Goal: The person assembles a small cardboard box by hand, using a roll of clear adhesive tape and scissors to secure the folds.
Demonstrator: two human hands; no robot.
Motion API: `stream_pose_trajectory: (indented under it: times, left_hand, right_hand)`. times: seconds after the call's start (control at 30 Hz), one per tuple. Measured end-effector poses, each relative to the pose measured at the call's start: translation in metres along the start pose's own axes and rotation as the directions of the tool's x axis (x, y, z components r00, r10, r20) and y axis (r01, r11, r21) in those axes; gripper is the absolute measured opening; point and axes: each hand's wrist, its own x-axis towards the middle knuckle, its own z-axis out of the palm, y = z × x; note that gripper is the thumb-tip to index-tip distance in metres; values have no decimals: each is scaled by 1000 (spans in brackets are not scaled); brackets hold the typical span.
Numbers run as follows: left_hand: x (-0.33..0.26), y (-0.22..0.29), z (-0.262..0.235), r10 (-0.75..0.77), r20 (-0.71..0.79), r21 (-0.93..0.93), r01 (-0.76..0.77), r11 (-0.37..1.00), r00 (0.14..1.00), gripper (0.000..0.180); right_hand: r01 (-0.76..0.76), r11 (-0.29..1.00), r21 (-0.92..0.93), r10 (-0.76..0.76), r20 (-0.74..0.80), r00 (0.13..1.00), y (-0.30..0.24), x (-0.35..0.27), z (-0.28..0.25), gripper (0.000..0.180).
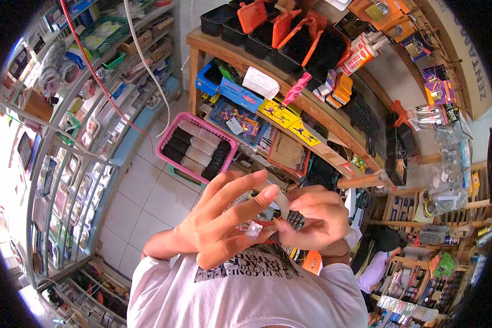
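Note:
In front of my chest, both hands are raised around a pale, whitish ring that looks like a roll of tape (282,203). My left hand (216,221) curls round its left side, with the fingers over the top and partly spread. A small crumpled clear scrap (253,229) shows by the lower fingers of that hand. On the ring's right edge, the thumb and fingertips of my right hand (320,218) pinch together. The fingers hide much of the ring, and something reddish shows below it.
A pink basket (164,143) of black and clear packs stands on the tiled floor ahead. Beyond is a wooden shelf (194,76) with black bins (217,21) and boxes. Metal racks (82,139) line the left. A person (373,270) is at the right.

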Motion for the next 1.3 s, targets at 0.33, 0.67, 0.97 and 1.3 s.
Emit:
stream_pose_trajectory:
  times: [0.33,0.67,0.97,1.3]
  left_hand:
    - [-6,3,17,194,-304,6,-202,979,933,56]
    - [3,18,20,71,-253,-31,-81,996,965,68]
    - [6,20,35,14,-255,-191,-65,979,967,66]
    - [6,13,45,30,-260,-216,-89,972,965,64]
  right_hand:
    - [180,984,-4,-177,-210,962,4,-7,11,55]
    - [195,980,-41,-194,16,981,-2,-14,-21,62]
    - [148,980,130,-145,-30,989,2,-29,-33,57]
    - [83,990,118,-75,-69,995,8,-36,-33,40]
